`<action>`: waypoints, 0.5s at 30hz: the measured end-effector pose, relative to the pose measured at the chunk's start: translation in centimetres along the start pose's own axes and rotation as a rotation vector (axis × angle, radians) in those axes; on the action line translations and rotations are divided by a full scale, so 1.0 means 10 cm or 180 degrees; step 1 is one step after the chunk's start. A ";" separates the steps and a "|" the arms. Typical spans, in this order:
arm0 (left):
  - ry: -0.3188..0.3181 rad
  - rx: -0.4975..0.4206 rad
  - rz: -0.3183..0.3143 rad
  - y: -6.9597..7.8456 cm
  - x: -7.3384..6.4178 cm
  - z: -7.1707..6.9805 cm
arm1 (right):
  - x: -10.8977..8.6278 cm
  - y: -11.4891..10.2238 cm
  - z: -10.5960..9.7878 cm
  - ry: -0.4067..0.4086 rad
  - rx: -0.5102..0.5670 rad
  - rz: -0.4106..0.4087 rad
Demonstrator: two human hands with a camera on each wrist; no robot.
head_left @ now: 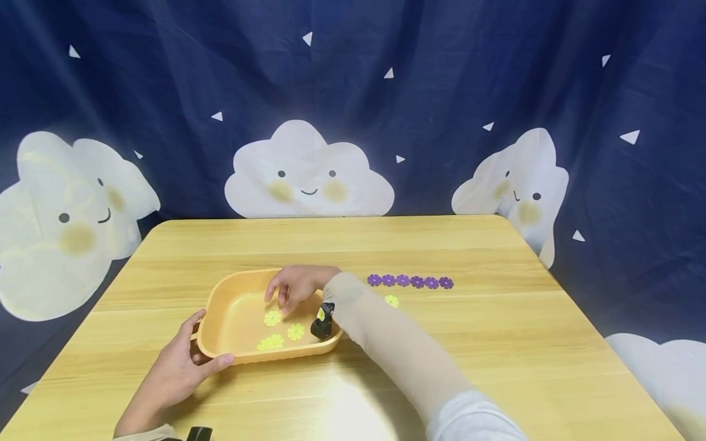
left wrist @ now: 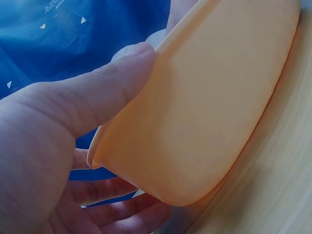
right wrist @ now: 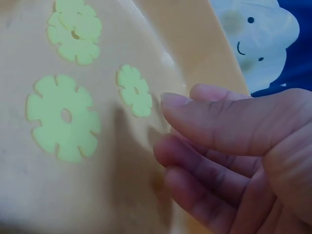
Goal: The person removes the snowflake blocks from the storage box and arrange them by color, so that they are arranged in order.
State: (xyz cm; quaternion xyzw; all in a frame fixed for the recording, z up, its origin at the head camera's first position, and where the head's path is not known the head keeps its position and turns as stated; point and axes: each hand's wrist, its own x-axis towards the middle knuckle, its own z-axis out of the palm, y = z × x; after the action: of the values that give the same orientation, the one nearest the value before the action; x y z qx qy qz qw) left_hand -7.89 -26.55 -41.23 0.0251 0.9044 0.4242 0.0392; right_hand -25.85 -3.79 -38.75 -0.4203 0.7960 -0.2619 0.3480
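An orange plastic basin (head_left: 234, 315) sits on the table at left of centre. My left hand (head_left: 179, 367) grips its near left corner, thumb on the rim and fingers around the outside; the left wrist view shows the thumb on the basin wall (left wrist: 209, 97). Inside lie several yellow snowflake discs (head_left: 295, 332), two of them overlapping. My right hand (head_left: 298, 285) hovers over the basin with fingers loosely bent, close to one yellow disc (right wrist: 135, 91). Nothing shows between the thumb and fingers in the right wrist view.
Right of the basin, several purple snowflake discs (head_left: 403, 280) form a row on the wooden table (head_left: 496, 343). A yellow disc (head_left: 391, 301) lies just below the row, beside the right sleeve (head_left: 397, 337). Behind the table hangs a dark blue curtain (head_left: 353, 73) with cloud prints.
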 end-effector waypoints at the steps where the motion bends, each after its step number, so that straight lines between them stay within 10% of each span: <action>1: 0.0010 0.0017 0.0003 0.00 0.00 0.00 | 0.02 0.00 0.01 -0.0019 0.0021 0.0009; 15: 0.0020 0.0057 0.0004 0.01 -0.01 0.00 | 0.12 -0.04 0.12 -0.0090 -0.0016 0.0178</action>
State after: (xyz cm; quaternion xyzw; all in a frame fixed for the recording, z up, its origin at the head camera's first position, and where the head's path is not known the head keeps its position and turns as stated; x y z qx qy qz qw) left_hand -7.80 -26.48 -41.10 0.0248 0.9082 0.4163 0.0358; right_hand -25.22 -5.17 -39.65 -0.4025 0.8031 -0.2441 0.3653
